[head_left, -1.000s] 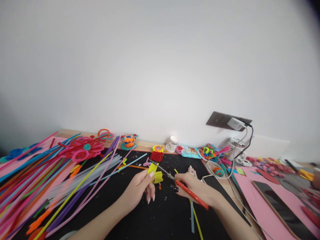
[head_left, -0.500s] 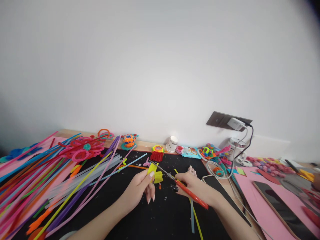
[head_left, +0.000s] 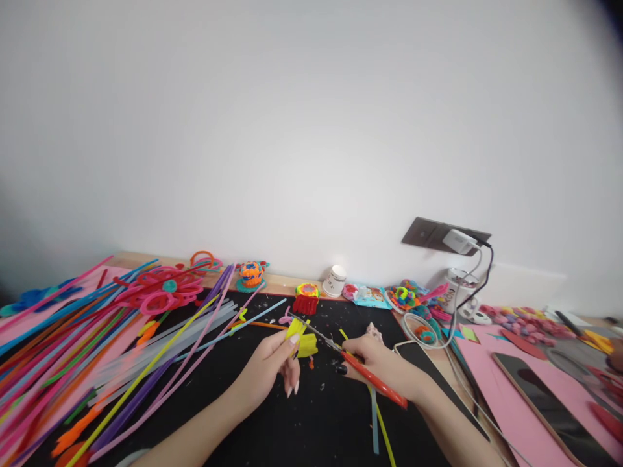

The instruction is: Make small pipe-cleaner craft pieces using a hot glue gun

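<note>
My left hand (head_left: pixel 272 360) pinches a bundle of short yellow pipe cleaner pieces (head_left: pixel 294 328) between thumb and fingers. Held in my right hand (head_left: pixel 382 366) is a pair of scissors with red-orange handles (head_left: pixel 374 378). Their blades point up and left, reaching across the top of the yellow bundle; whether they are parted is hard to make out. Another group of short yellow pieces (head_left: pixel 307 346) lies on the black mat (head_left: pixel 292 428) just right of my left fingers. Beneath my right hand, a yellow pipe cleaner (head_left: pixel 384 432) and a pale blue one (head_left: pixel 374 421) lie on the mat.
Many long coloured pipe cleaners (head_left: pixel 87 363) spread over the left side. A red and yellow pipe cleaner piece (head_left: pixel 306 299), a paper cup (head_left: pixel 335 281) and a mug (head_left: pixel 458 292) stand along the wall. At right lie a phone (head_left: pixel 545 408), pink sheets (head_left: pixel 487 370) and a white cable (head_left: pixel 452 337).
The yellow pieces in my left hand look slightly more fanned apart at their tips. My right hand and the scissors have shifted only a little.
</note>
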